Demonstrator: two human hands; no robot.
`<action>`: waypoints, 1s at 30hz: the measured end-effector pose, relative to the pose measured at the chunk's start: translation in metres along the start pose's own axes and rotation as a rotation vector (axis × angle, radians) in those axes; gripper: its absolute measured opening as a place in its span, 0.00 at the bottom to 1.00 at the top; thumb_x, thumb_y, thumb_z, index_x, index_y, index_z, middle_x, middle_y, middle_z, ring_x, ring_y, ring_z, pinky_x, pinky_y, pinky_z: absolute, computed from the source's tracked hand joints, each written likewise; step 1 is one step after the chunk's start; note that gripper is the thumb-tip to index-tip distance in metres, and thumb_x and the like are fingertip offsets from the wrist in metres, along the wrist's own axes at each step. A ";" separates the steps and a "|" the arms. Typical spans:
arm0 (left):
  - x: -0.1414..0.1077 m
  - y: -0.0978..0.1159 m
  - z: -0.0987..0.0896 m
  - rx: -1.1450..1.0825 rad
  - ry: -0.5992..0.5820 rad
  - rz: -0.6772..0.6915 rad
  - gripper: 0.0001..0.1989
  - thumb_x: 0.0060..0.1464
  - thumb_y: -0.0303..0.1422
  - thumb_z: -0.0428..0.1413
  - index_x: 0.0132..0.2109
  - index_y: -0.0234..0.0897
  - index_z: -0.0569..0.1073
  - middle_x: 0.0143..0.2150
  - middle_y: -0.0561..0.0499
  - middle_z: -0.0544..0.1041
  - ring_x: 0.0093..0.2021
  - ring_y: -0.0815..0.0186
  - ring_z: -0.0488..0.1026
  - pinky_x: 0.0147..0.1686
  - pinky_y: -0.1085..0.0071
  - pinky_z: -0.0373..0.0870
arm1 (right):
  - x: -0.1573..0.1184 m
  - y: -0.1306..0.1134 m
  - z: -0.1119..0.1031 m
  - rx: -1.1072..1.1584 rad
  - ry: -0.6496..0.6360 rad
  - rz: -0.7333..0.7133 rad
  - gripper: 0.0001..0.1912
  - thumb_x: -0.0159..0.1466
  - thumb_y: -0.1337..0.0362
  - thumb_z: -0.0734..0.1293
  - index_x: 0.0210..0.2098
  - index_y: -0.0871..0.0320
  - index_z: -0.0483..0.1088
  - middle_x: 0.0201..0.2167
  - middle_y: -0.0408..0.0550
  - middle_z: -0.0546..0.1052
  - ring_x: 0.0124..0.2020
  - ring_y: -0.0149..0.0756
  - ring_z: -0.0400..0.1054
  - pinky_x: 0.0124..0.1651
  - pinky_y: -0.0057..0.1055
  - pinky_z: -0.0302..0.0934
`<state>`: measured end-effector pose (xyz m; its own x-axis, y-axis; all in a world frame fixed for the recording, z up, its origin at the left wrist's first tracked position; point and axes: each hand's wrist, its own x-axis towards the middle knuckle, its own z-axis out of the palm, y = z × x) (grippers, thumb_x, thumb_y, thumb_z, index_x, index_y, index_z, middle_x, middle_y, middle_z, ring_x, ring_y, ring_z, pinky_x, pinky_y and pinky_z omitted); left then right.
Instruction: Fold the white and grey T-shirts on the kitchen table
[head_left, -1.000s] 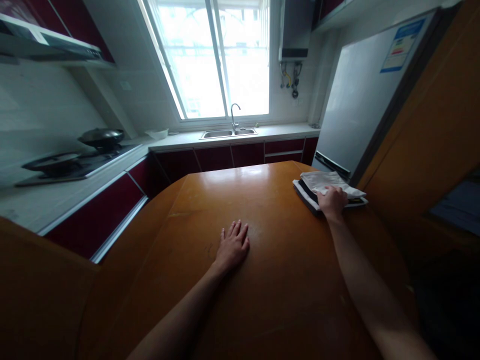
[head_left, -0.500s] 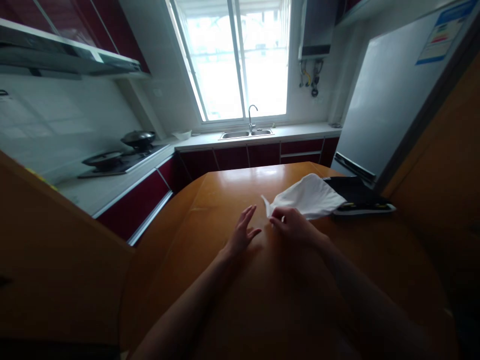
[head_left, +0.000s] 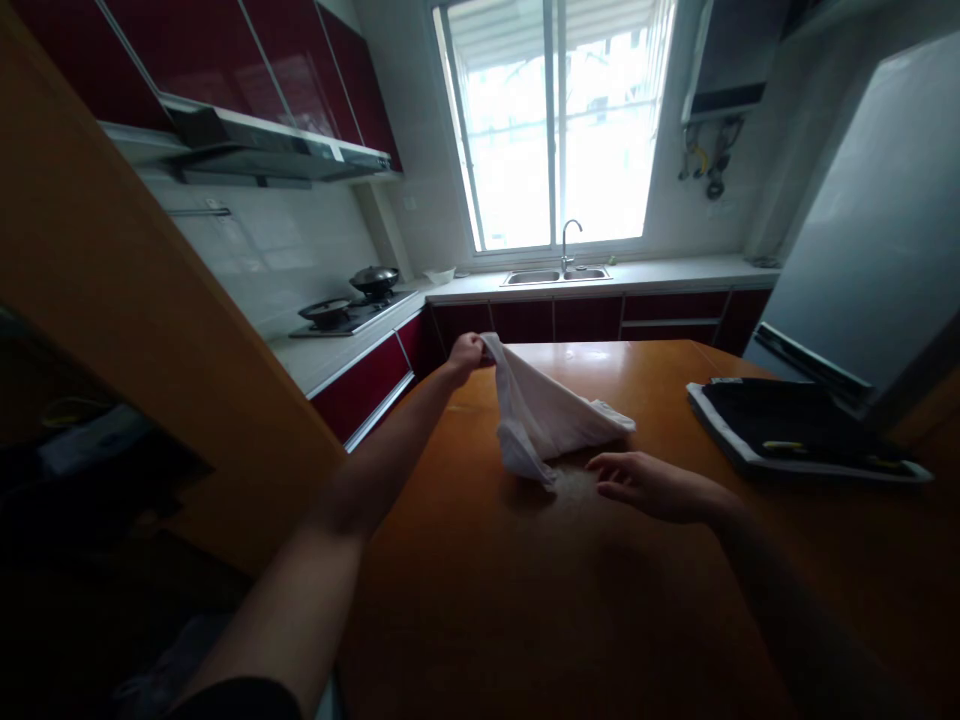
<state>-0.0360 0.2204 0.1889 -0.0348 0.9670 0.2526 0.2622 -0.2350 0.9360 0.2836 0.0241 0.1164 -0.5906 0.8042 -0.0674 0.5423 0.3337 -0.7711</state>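
Note:
A white cloth (head_left: 551,405) lies partly on the wooden table (head_left: 465,560), one end pulled up towards the far left. My left hand (head_left: 469,354) is closed on that raised end. Folds hang down from it, and the lower part trails on the tabletop. Just right of the cloth, my right hand (head_left: 649,485) hovers low over the table with its fingers loosely apart and nothing in them. A small gap separates its fingertips from the cloth.
A flat dark bundle with a white edge (head_left: 795,425) sits at the table's right, by the fridge (head_left: 862,230). Beyond the table runs a counter with a sink (head_left: 534,278) and tap. Pans (head_left: 373,280) stand on the hob at left, near a wooden panel (head_left: 187,330).
My left hand has taken hold of the white cloth and drawn it left, off the dark bundle. My right hand has let go of it. The view has turned left.

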 end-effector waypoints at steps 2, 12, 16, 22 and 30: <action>0.039 0.042 -0.009 -0.090 0.100 0.053 0.07 0.67 0.32 0.50 0.37 0.36 0.65 0.29 0.54 0.72 0.29 0.72 0.74 0.35 0.73 0.76 | -0.003 0.000 -0.005 0.019 0.018 0.019 0.24 0.66 0.48 0.65 0.55 0.55 0.72 0.40 0.51 0.80 0.39 0.40 0.74 0.42 0.34 0.67; 0.044 0.093 -0.043 -0.198 0.253 0.350 0.01 0.67 0.27 0.48 0.44 0.37 0.63 0.38 0.55 0.73 0.35 0.74 0.72 0.45 0.67 0.71 | -0.002 0.071 -0.065 -0.170 0.742 0.285 0.16 0.64 0.53 0.64 0.44 0.57 0.75 0.40 0.56 0.81 0.41 0.46 0.76 0.45 0.39 0.68; -0.036 0.020 -0.074 0.061 0.331 0.270 0.07 0.57 0.29 0.57 0.32 0.37 0.66 0.27 0.57 0.68 0.30 0.70 0.66 0.35 0.71 0.64 | -0.023 0.133 -0.091 -0.269 0.964 0.536 0.16 0.62 0.55 0.63 0.44 0.56 0.75 0.42 0.60 0.79 0.45 0.55 0.74 0.46 0.49 0.66; -0.152 -0.070 -0.123 0.863 -0.088 -0.083 0.10 0.48 0.41 0.55 0.29 0.39 0.68 0.25 0.55 0.71 0.28 0.63 0.68 0.30 0.71 0.59 | -0.059 0.213 -0.091 -0.538 1.028 0.790 0.21 0.58 0.51 0.67 0.46 0.56 0.76 0.47 0.65 0.75 0.52 0.67 0.67 0.45 0.57 0.63; -0.177 -0.068 -0.158 1.054 -0.506 -0.210 0.22 0.37 0.36 0.61 0.44 0.46 0.80 0.49 0.49 0.80 0.52 0.47 0.75 0.52 0.61 0.68 | -0.059 0.180 -0.095 -0.526 1.168 0.657 0.18 0.64 0.56 0.62 0.40 0.60 0.78 0.40 0.63 0.78 0.41 0.49 0.70 0.43 0.43 0.62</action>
<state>-0.2005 0.0498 0.1198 0.1514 0.9615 -0.2292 0.9695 -0.0992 0.2242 0.4731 0.0839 0.0417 0.5272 0.7304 0.4342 0.8246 -0.3166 -0.4688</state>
